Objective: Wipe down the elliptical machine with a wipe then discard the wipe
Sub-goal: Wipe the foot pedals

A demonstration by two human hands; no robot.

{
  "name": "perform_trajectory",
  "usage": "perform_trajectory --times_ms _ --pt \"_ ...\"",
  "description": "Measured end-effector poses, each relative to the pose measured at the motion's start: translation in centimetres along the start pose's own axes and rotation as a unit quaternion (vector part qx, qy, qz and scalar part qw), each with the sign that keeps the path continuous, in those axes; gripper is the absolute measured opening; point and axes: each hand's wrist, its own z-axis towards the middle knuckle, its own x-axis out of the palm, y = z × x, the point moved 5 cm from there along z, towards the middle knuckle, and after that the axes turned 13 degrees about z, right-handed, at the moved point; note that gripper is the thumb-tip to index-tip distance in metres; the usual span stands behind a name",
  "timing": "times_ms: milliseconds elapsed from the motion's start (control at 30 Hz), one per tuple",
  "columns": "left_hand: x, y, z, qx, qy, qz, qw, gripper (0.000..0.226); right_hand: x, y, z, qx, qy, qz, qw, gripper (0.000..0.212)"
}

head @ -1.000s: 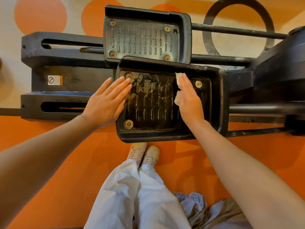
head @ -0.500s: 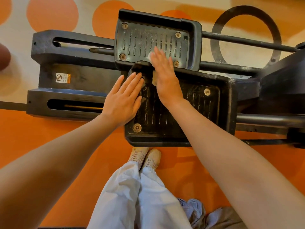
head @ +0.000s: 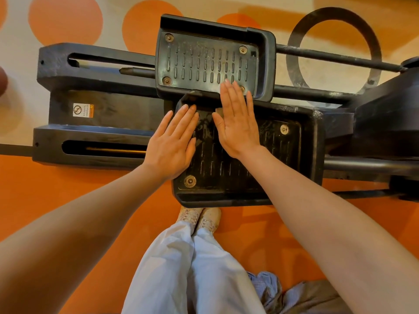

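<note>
The wipe (head: 218, 110) lies pressed under the flat right hand (head: 238, 125) at the near foot pedal's (head: 229, 175) far edge, only a corner showing. The left hand (head: 172, 146) rests beside it on the same pedal, fingers straight, grasping nothing; the far pedal (head: 204, 62) sits just beyond.

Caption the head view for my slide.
Right hand presses wipe flat on near pedal; left hand steadies it.

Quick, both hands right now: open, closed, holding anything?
Left hand: open, flat on the near pedal, holding nothing.
Right hand: open, flat, pressing the wipe onto the same pedal's far edge.
</note>
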Motion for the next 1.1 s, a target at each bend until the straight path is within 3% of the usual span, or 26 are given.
perform_trajectory --times_ms 233,367,567,800,1100 --pt "0.2 -0.5 0.1 0.000 0.020 0.014 1.000 0.057 -0.1 1.2 0.1 0.005 -0.002 0.017 1.000 0.064" --pt "0.4 -1.6 0.3 -0.031 0.047 0.040 0.998 0.061 -0.9 -0.9 -0.5 0.003 0.006 -0.022 1.000 0.064" --pt "0.4 -3.1 0.5 -0.095 0.030 0.042 0.994 0.059 -1.5 -3.6 -1.5 0.058 0.007 0.001 0.998 0.069" --pt "0.3 -3.9 0.8 -0.141 0.049 0.063 0.987 0.060 -1.3 -1.4 -1.0 -0.022 -0.044 0.053 0.997 0.067" --pt "0.6 -5.0 1.2 -0.181 0.060 0.072 0.979 0.062 -1.9 -3.5 -1.5 -0.087 -0.011 0.020 0.996 0.061"
